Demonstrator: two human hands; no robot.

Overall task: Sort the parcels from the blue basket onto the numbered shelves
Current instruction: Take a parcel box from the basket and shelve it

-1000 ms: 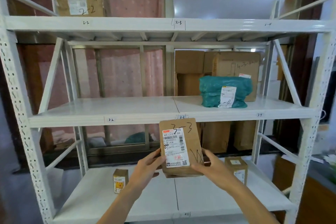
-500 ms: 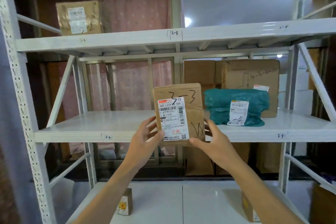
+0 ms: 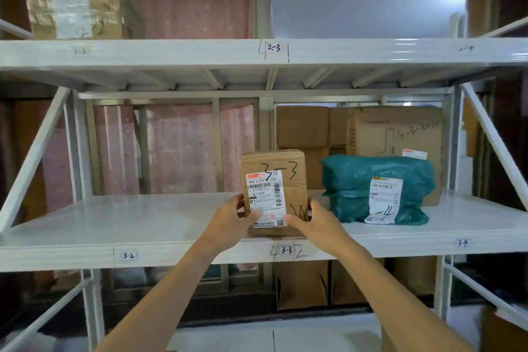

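Note:
A small brown cardboard parcel (image 3: 288, 177) marked "3-3", with a white shipping label, stands upright on the middle white shelf (image 3: 143, 226), just above the "3-3" tag (image 3: 286, 250). My left hand (image 3: 231, 221) grips its lower left side and my right hand (image 3: 313, 221) grips its lower right side. A teal plastic-wrapped parcel (image 3: 357, 180) marked "-4" lies on the same shelf to the right, above the "3-4" tag. The blue basket is out of sight.
The upper shelf (image 3: 171, 51) carries a "2-3" tag and a brown box (image 3: 77, 6) at its left. Large cardboard boxes (image 3: 394, 131) stand behind the teal parcel. Shelf tag "3-2" (image 3: 128, 255) sits left. Diagonal braces flank both ends.
Both hands have lifted the "3-3" parcel from below the middle shelf up and forward, and its base now rests on that shelf at the 3-3 tag.

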